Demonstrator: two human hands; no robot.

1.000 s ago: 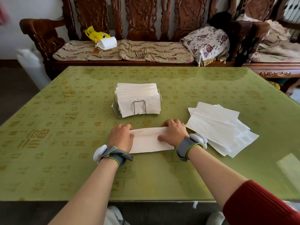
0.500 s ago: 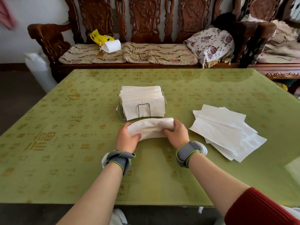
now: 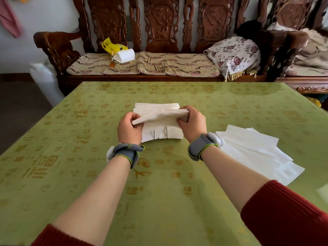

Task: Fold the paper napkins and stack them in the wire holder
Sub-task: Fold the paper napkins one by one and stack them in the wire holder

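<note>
Both left hand point(image 3: 130, 128) and right hand point(image 3: 192, 124) pinch the folded napkin point(image 3: 159, 115), now lifted from table point(image 3: 71, 157) to wire holder point(image 3: 166, 133). Unfolded napkins point(image 3: 248, 151) lie right; hands hide its sides

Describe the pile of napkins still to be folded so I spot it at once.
On the green table, look right of the right hand. The unfolded pile lies flat and fanned out, unlike the folded napkins standing packed in the wire holder.

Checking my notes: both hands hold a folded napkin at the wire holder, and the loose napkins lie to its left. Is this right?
No: the head view shows the loose napkins to the right of the wire holder. The left hand and right hand do hold the folded napkin at it.
</note>
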